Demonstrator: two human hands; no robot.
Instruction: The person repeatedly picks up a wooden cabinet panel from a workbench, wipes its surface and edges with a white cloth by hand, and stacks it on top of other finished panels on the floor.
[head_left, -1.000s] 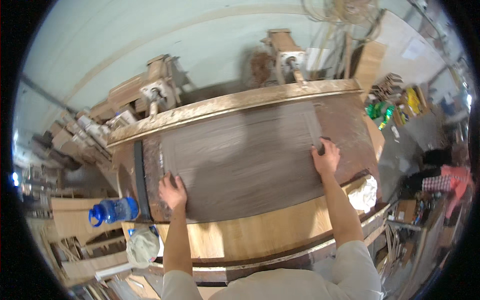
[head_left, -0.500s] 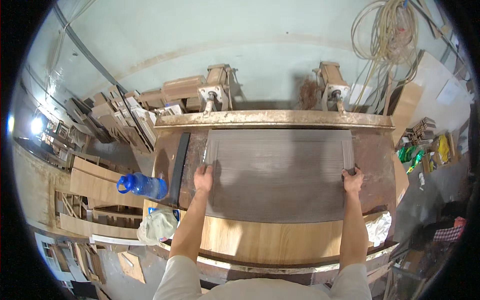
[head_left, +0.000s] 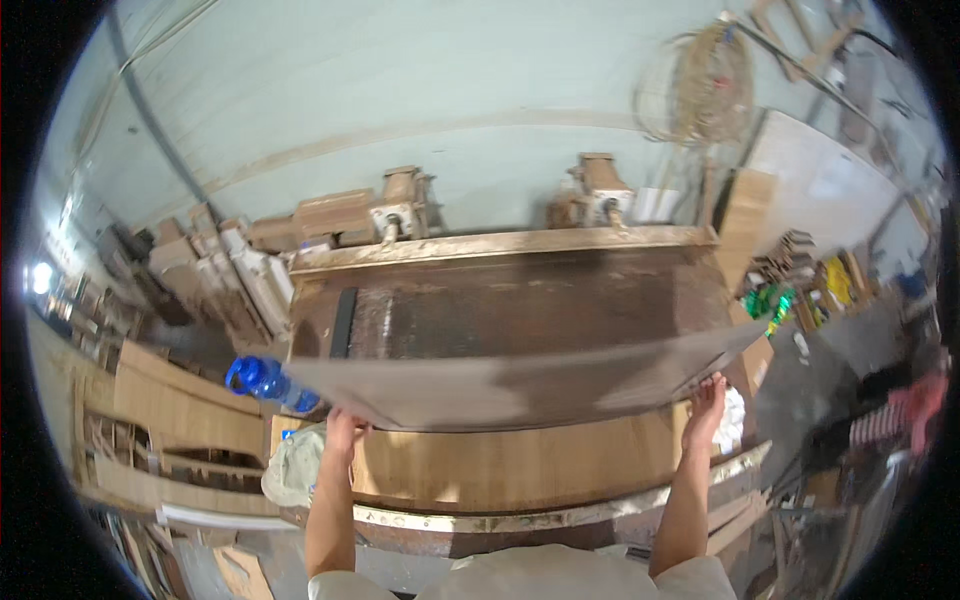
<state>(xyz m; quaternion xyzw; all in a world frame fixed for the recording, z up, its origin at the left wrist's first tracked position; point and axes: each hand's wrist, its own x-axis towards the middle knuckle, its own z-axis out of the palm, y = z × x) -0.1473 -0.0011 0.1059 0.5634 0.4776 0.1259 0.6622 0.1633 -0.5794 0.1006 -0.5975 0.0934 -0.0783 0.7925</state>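
A wide grey-brown wooden panel (head_left: 500,390) is raised off the machine bed and tilted, its far edge lifted towards me so that it looks foreshortened. My left hand (head_left: 344,430) grips the panel near its left end, fingers closed at the edge. At the opposite end my right hand (head_left: 706,402) holds it too, its fingers partly hidden behind the panel. Under and in front of the panel lies a light wood board (head_left: 520,475) along the near side of the bed. Behind it the brown, stained bed surface (head_left: 540,300) shows.
A rusty clamp bar (head_left: 500,243) with two cylinders runs along the back. A dark strip (head_left: 343,322) lies at left, near a blue water bottle (head_left: 272,384) and a pale cap (head_left: 292,468). White cloth (head_left: 732,418) sits at right. Coiled hose (head_left: 715,85) hangs on the wall.
The panel, flat on the bed before, is now lifted, tilted and nearer to me. My hands have moved down and apart with it. The view has shifted, with some blur.
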